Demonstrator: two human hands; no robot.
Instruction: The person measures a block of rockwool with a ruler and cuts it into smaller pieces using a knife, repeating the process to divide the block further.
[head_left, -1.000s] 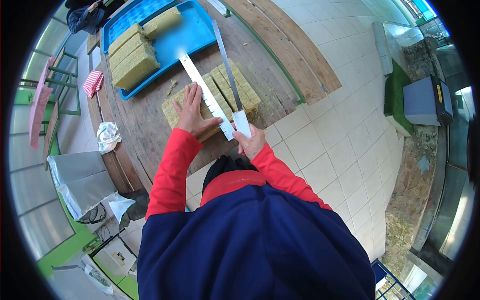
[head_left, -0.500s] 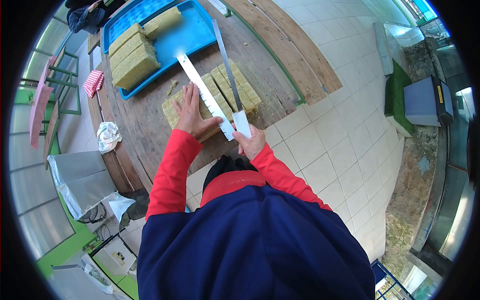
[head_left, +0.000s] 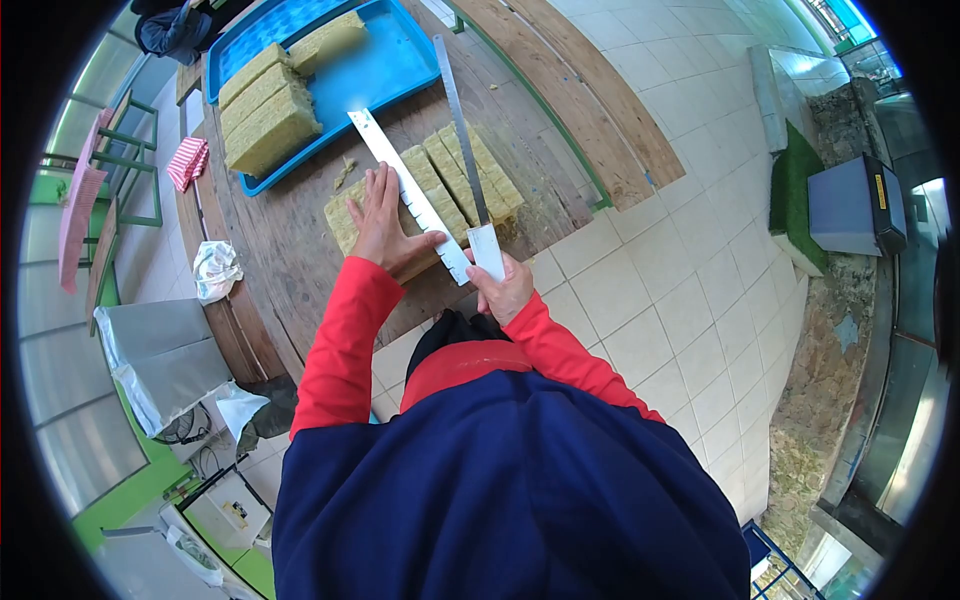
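Note:
A yellowish fibrous block (head_left: 343, 219), like rockwool, lies on the wooden table and is split into strips (head_left: 479, 168) at its right side. My left hand (head_left: 383, 222) is spread flat over the block, its thumb pressing on a white notched ruler (head_left: 408, 190) laid slantwise across it. In my right hand (head_left: 508, 290) is the white handle of a long, narrow saw (head_left: 465, 150). The saw's blade points away from me over the cut strips, right of the ruler. My right fingertips are close to the ruler's near end.
A blue tray (head_left: 405, 62) beyond the block holds more fibrous slabs (head_left: 268, 110). A white plastic bag (head_left: 216, 272) and a red-striped cloth (head_left: 187, 163) lie on the left bench. Part of a person (head_left: 172, 32) shows at the far left. Another wooden bench (head_left: 590, 110) stands at right.
The ruler's far end has swung slightly left, and the saw blade's tip has shifted a little right. My left hand stays in place on the block.

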